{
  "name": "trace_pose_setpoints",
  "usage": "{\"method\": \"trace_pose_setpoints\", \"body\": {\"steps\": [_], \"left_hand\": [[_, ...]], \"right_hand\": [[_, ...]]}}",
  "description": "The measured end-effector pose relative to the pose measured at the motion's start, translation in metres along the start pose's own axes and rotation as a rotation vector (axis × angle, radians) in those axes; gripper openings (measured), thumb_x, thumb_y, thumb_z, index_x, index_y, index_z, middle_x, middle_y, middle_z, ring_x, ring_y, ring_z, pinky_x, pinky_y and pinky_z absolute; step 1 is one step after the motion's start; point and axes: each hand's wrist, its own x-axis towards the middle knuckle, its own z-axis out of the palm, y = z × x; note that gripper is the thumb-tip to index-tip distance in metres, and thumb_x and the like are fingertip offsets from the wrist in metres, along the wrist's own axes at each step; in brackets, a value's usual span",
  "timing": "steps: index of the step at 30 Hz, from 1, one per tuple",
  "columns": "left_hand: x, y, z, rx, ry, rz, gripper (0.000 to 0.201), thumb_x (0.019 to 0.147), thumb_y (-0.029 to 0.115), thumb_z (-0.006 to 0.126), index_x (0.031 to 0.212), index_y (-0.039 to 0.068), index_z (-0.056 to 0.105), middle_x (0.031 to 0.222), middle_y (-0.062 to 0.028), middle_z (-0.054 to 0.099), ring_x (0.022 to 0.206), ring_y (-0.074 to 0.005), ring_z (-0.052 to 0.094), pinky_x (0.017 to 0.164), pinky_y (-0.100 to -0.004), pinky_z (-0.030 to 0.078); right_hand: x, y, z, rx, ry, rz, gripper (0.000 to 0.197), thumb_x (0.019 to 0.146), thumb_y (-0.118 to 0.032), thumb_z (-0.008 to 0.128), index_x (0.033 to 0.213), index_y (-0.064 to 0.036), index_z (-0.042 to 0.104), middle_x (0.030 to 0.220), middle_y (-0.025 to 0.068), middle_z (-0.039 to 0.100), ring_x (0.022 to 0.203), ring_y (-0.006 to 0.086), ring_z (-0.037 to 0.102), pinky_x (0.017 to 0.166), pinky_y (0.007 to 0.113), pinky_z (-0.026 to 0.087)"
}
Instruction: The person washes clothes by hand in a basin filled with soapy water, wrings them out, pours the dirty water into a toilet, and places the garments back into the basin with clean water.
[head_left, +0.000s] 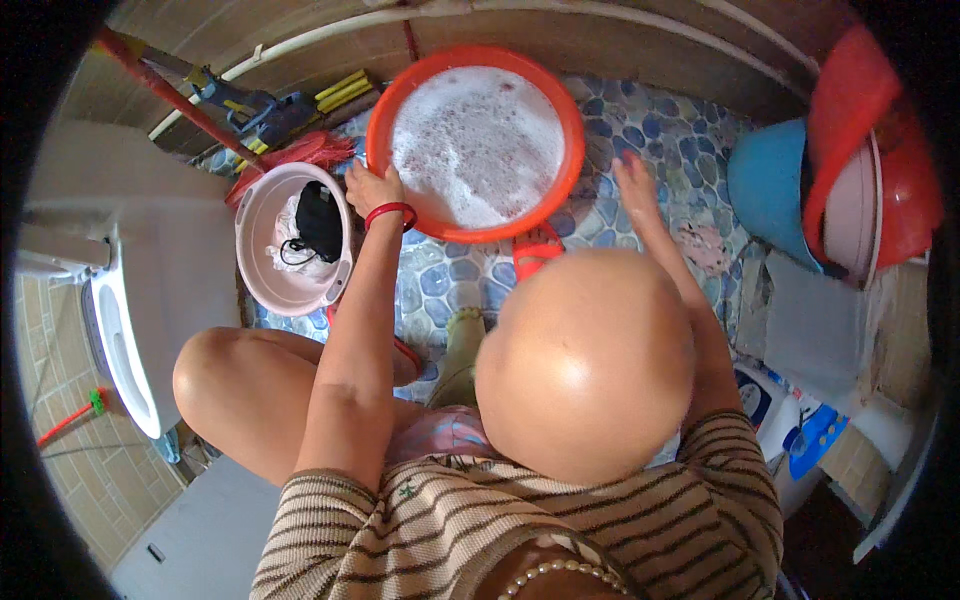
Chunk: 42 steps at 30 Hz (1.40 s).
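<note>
A round orange-red basin [574, 150] filled with white suds stands on the floor ahead of me. At its near left rim is my left hand [374, 188], wearing a red bangle; the fingers seem curled at the rim, thumb toward the suds. My right hand [636, 188] hangs apart from the basin, to its right, fingers stretched and slightly blurred, holding nothing. Beside my left hand stands a pale pink basin [252, 247] with a black cloth item [320, 222] and white-pink fabric [287, 250] in it. What lies beneath the suds is hidden.
A red broom [320, 150] leans at the back left, near yellow-and-blue tools [265, 115]. Stacked at the right are a blue bucket [770, 185] and red basins [905, 190]. A crumpled pinkish cloth [703, 246] lies on the pebble-patterned floor [430, 275]. My knees flank the middle.
</note>
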Motion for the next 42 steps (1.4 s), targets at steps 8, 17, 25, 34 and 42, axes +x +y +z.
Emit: {"method": "trace_pose_setpoints", "body": {"steps": [8,17,25,34,42], "left_hand": [[0.04,-0.031,0.025,-0.272,-0.275,0.027,0.043,0.078,0.032,0.063,0.102,-0.002,0.051,0.089,-0.0246,0.063,0.081,-0.0385,0.062,0.073,-0.0425,0.048],[0.036,-0.067,0.04,-0.644,-0.251,-0.085,0.028,0.075,0.024,0.065,0.079,-0.004,0.06,0.068,-0.0132,0.062,0.061,-0.0195,0.059,0.058,-0.033,0.046],[0.011,-0.055,-0.063,-0.809,-0.272,-0.185,0.02,0.078,0.019,0.062,0.083,0.0,0.06,0.072,-0.0034,0.059,0.062,-0.0113,0.054,0.057,-0.027,0.045],[-0.035,-0.03,-0.176,-0.885,-0.191,-0.2,0.02,0.078,0.017,0.057,0.083,-0.002,0.059,0.069,-0.0079,0.059,0.055,-0.014,0.054,0.052,-0.0295,0.045],[-0.065,-0.005,-0.223,-1.205,-0.353,-0.227,0.024,0.085,0.02,0.046,0.077,0.0,0.056,0.062,-0.0109,0.056,0.042,-0.0177,0.049,0.038,-0.0279,0.039]], "right_hand": [[0.041,-0.04,0.086,0.2,-0.008,0.352,0.03,0.076,-0.021,0.067,0.093,0.0008,0.056,0.084,0.0137,0.061,0.075,0.0237,0.059,0.068,0.035,0.044],[0.026,-0.045,0.091,0.415,0.013,0.389,0.02,0.071,-0.004,0.063,0.09,0.0002,0.057,0.077,0.0055,0.058,0.07,0.0159,0.054,0.065,0.03,0.043],[0.024,-0.114,0.045,0.858,-0.148,0.445,0.023,0.071,0.003,0.058,0.094,0.0013,0.059,0.083,0.0034,0.059,0.071,0.0131,0.054,0.066,0.026,0.044],[0.057,-0.113,0.004,0.807,-0.521,0.23,0.028,0.068,0.003,0.057,0.096,0.0034,0.058,0.086,0.0074,0.061,0.072,0.016,0.058,0.067,0.028,0.048],[0.092,-0.109,0.035,0.996,-0.784,0.154,0.025,0.069,0.003,0.054,0.093,0.0043,0.057,0.083,0.0085,0.061,0.066,0.0169,0.058,0.063,0.028,0.048]]}}
